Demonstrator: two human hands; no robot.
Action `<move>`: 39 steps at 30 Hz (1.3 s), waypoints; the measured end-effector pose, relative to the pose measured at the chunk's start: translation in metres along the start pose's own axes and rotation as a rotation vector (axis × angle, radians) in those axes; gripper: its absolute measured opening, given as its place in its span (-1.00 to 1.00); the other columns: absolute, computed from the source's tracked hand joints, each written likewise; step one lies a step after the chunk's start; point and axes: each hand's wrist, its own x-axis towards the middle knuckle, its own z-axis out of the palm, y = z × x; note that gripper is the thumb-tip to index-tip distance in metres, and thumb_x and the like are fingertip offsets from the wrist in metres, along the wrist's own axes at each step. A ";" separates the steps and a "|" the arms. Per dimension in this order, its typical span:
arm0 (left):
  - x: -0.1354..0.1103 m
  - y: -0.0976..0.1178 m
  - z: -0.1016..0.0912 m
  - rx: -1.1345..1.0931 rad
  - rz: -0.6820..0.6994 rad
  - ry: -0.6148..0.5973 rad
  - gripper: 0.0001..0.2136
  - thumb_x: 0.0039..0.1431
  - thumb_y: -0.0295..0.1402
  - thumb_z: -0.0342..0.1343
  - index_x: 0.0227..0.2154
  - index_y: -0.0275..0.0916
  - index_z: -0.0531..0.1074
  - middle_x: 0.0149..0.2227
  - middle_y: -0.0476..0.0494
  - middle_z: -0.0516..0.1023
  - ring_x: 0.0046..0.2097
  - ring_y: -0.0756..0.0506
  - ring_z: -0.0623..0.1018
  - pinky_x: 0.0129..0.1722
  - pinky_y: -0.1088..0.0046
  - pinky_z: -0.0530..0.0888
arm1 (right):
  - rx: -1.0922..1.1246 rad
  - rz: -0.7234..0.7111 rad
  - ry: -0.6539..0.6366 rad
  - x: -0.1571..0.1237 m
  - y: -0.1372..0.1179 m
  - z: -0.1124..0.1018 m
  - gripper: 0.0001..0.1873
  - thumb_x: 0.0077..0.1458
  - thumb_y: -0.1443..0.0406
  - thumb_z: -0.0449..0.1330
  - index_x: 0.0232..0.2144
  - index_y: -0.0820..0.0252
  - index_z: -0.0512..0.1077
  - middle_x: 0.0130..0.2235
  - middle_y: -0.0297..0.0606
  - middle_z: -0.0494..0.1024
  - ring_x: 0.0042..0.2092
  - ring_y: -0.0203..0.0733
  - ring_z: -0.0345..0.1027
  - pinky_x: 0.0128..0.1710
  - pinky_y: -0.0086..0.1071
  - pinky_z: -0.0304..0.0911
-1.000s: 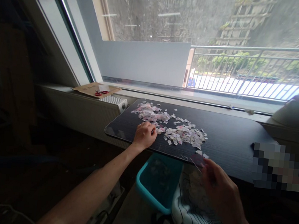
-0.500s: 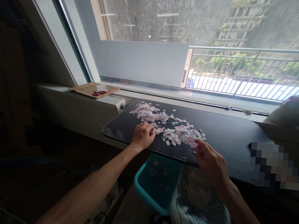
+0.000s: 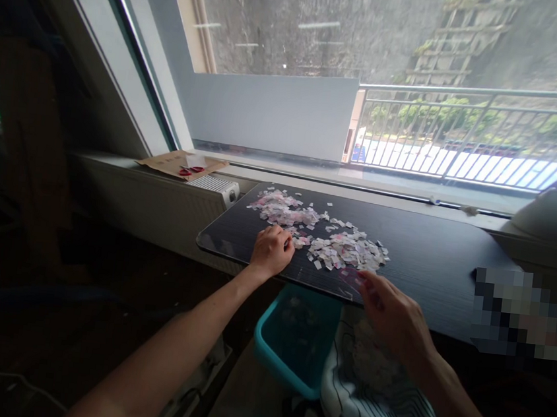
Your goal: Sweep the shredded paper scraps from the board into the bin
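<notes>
Many small pale paper-like squares, some tinted pink, lie in two loose heaps on a dark table; one heap [image 3: 283, 209] is at the back left, the other heap [image 3: 348, 249] nearer the middle. My left hand [image 3: 272, 251] rests by the table's front edge, fingers curled closed beside the nearest squares; what they hold, if anything, is hidden. My right hand [image 3: 390, 306] is at the front edge, thumb and fingers pinching a thin, see-through, pinkish plastic piece [image 3: 350, 275] that looks like a small bag. It sits just in front of the middle heap.
Below the table's front edge [image 3: 320, 288] stand a teal bin [image 3: 263, 353] and a striped cloth or bag [image 3: 381, 412] holding pale pieces. Red-handled scissors [image 3: 191, 171] lie on brown cardboard [image 3: 164, 162] on the sill, left of the table [image 3: 428, 251]. A large window is behind.
My right hand has drawn the pinkish plastic piece off the middle heap toward the table's front edge. My left hand stays closed beside the squares. The view has shifted slightly.
</notes>
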 end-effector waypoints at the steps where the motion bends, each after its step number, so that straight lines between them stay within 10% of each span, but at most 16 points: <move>1: 0.000 0.000 0.000 0.001 0.001 0.000 -0.90 0.14 -0.40 0.02 -0.38 -0.20 0.44 -0.30 -0.13 0.43 -0.18 -0.14 0.43 -0.14 0.34 0.33 | -0.020 0.021 0.011 0.000 0.000 0.000 -0.71 0.21 0.28 0.02 -0.07 0.18 0.41 -0.21 -0.21 0.60 -0.35 -0.21 0.49 -0.41 -0.42 0.30; 21: -0.001 0.000 0.001 0.015 0.001 -0.006 -0.90 0.14 -0.39 0.02 -0.38 -0.20 0.44 -0.29 -0.12 0.44 -0.17 -0.14 0.43 -0.15 0.34 0.33 | 0.198 -0.176 -0.149 -0.008 -0.030 -0.001 -0.73 0.25 0.32 -0.04 -0.09 0.16 0.40 -0.23 -0.21 0.58 -0.31 -0.28 0.46 -0.35 -0.47 0.30; 30: 0.001 -0.002 0.000 0.001 0.013 0.002 -0.89 0.12 -0.39 0.02 -0.39 -0.19 0.45 -0.30 -0.13 0.45 -0.18 -0.16 0.44 -0.16 0.33 0.34 | -0.132 0.161 0.057 -0.037 0.039 -0.036 -0.71 0.16 0.23 0.04 -0.11 0.15 0.43 -0.28 -0.25 0.59 -0.40 -0.23 0.46 -0.44 -0.41 0.30; 39: 0.002 -0.004 -0.001 0.006 0.040 0.007 -0.87 0.11 -0.40 0.01 -0.37 -0.20 0.46 -0.29 -0.14 0.47 -0.17 -0.17 0.45 -0.16 0.32 0.34 | -0.002 0.212 0.000 -0.001 0.037 -0.024 -0.69 0.13 0.27 0.03 -0.11 0.14 0.46 -0.27 -0.23 0.61 -0.38 -0.23 0.46 -0.40 -0.40 0.31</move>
